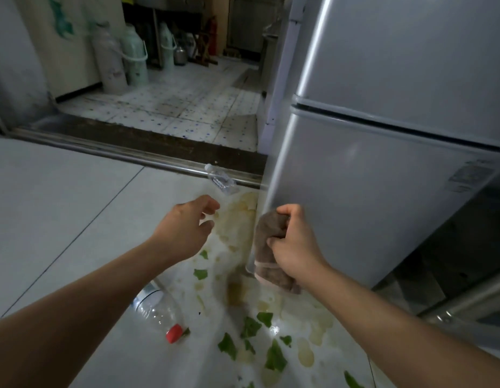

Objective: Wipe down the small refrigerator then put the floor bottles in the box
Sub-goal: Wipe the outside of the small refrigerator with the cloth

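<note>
The small silver refrigerator (383, 135) stands at the right, its two doors closed. My right hand (296, 242) grips a bunched brown cloth (268, 247) against the fridge's lower left corner. My left hand (187, 225) hovers open above the floor, fingers apart, holding nothing. A clear crushed bottle (222, 180) lies by the metal door threshold, just beyond my left hand. A second clear bottle with a red cap (159, 312) lies on the floor under my left forearm. No box is in view.
Green leaf scraps (274, 357) and yellowish spill stains (237, 219) cover the white floor tiles near the fridge. A metal threshold (117, 152) leads to a tiled room with tall thermos flasks (114, 60) along the wall.
</note>
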Tool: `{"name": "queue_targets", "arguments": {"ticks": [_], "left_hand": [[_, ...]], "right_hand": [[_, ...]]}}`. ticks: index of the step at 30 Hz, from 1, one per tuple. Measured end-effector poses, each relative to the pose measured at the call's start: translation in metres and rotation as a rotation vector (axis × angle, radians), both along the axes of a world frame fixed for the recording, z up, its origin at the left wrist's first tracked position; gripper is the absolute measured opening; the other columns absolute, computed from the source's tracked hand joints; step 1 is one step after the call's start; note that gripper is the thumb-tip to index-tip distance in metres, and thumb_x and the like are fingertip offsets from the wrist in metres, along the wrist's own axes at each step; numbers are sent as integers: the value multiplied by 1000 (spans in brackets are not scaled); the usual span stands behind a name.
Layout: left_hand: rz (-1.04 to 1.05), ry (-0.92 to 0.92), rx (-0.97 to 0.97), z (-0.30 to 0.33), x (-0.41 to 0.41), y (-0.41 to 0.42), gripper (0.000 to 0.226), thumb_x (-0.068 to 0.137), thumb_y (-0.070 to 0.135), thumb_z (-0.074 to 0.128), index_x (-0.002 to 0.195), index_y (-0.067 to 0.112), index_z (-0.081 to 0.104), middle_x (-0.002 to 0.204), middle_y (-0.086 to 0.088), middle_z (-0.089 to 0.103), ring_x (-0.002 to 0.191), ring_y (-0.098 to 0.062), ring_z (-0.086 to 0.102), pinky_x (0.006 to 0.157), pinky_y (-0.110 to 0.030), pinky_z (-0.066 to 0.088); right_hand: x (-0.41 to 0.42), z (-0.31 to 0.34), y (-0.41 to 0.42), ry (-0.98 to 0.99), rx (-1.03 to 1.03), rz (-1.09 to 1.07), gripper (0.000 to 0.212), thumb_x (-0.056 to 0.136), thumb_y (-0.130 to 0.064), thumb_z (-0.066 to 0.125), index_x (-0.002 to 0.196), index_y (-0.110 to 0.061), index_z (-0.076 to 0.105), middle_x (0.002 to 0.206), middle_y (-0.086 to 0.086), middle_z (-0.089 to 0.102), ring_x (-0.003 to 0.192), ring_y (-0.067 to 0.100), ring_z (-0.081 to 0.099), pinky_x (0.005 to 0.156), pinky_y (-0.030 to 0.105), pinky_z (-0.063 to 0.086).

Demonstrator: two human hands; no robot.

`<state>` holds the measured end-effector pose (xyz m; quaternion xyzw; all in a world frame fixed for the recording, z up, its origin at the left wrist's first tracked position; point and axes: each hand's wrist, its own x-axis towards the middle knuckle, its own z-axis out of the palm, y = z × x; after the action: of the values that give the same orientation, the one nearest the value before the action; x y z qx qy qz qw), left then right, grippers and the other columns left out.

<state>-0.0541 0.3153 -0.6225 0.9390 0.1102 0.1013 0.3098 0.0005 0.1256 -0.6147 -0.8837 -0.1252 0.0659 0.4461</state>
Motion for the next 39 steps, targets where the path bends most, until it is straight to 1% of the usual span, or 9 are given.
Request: {"name": "queue_targets", "arguments": {"ticks": [4,8,12,16,24,28,31,33,39], "left_hand": [[34,123,21,12,-7,6,32,90,18,57,120,27,52,118,8,61,107,-13,57,91,-30,47],[63,245,-24,43,-24,5,31,89,17,57,118,26,54,117,9,62,105,-12,57,91,-29,46],[73,300,-87,97,-41,6,32,88,14,57,119,23,55,116,8,63,102,-12,58,80,-22,41],[89,322,-103,169,-50,17,32,89,14,57,120,23,54,116,7,63,96,-9,57,79,-20,38],[44,360,-130,329,-49,41,33,88,13,58,119,24,54,116,6,63,102,-16,60,88,-30,49],[-9,357,-136,392,-44,45,33,88,13,58,120,22,53,118,3,63,102,-17,60,89,-32,50],[-41,378,-124,425,-42,41,35,90,15,58,123,24,51,121,4,61,104,-15,59,89,-35,52],[-50,376,-119,442,-40,36,36,90,17,58,124,24,50,122,4,60,104,-14,58,88,-35,53],[-40,352,-81,479,-40,20,35,90,20,58,124,25,50,122,5,60,105,-15,59,90,-34,51]], "right_hand": [[1,13,5,-38,-113,102,50,85,2,52,121,-23,30,102,-3,47,86,10,49,72,25,40],[-11,52,8,53,-189,132,50,85,5,51,128,-16,35,114,6,54,96,17,53,79,26,44],[-23,110,11,106,-215,205,53,86,3,51,136,-14,41,123,7,55,109,17,54,87,18,40],[-30,181,17,189,-228,194,58,87,4,53,138,-22,41,130,6,50,114,17,52,96,24,44],[-36,332,38,187,-239,117,57,85,3,57,134,-23,42,124,6,53,104,13,52,86,17,40],[-43,395,44,175,-201,72,59,86,-1,58,137,-23,37,119,-1,55,105,13,54,87,21,46],[-45,427,40,156,-151,43,51,87,-4,60,128,-24,37,94,-18,51,83,-1,54,67,7,44],[-45,443,35,136,-147,26,45,85,-2,60,116,-25,37,86,-21,46,76,-4,51,55,3,41],[-32,476,20,118,-94,-12,43,81,1,59,110,-21,36,86,-18,46,74,-5,49,53,4,40]]}}
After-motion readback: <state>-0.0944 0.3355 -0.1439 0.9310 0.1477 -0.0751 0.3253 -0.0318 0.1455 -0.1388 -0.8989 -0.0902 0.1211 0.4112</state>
